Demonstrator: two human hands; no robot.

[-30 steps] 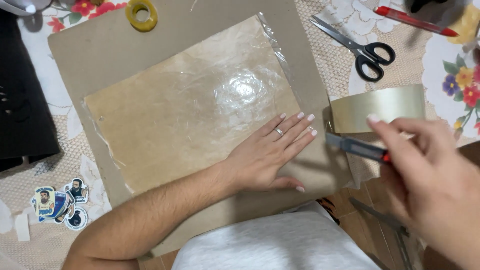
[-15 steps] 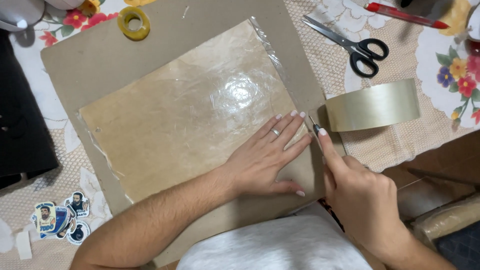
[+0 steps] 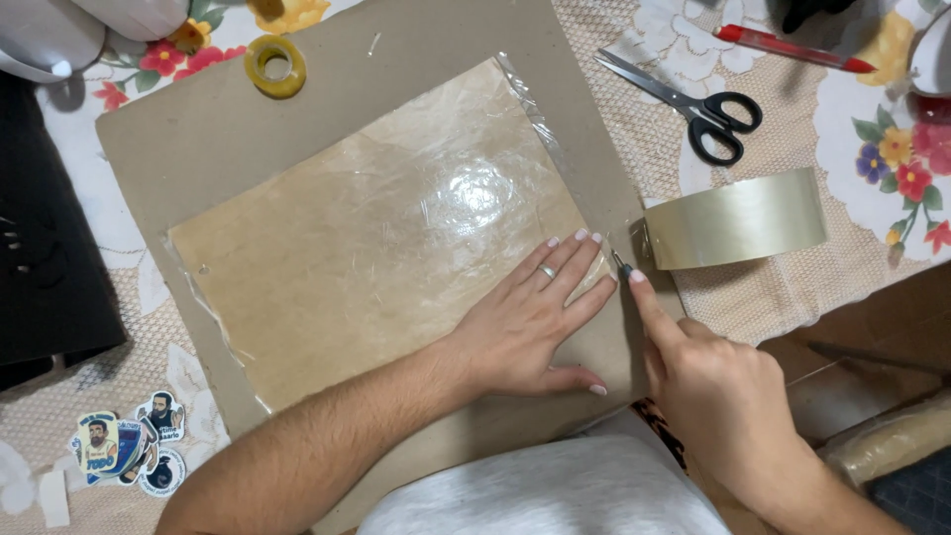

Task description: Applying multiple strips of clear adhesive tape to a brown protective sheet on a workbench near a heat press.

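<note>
The right hand, which a second ago held a craft knife raised, now grips it with the tip down just beside the flat, spread left hand, at the taped paper sheet's right edge; cutting looks started.

On the worktop we see black-handled scissors at far right, a red pen beyond them, a wide clear tape roll right, a small yellow tape roll far left, and stickers near left.
</note>
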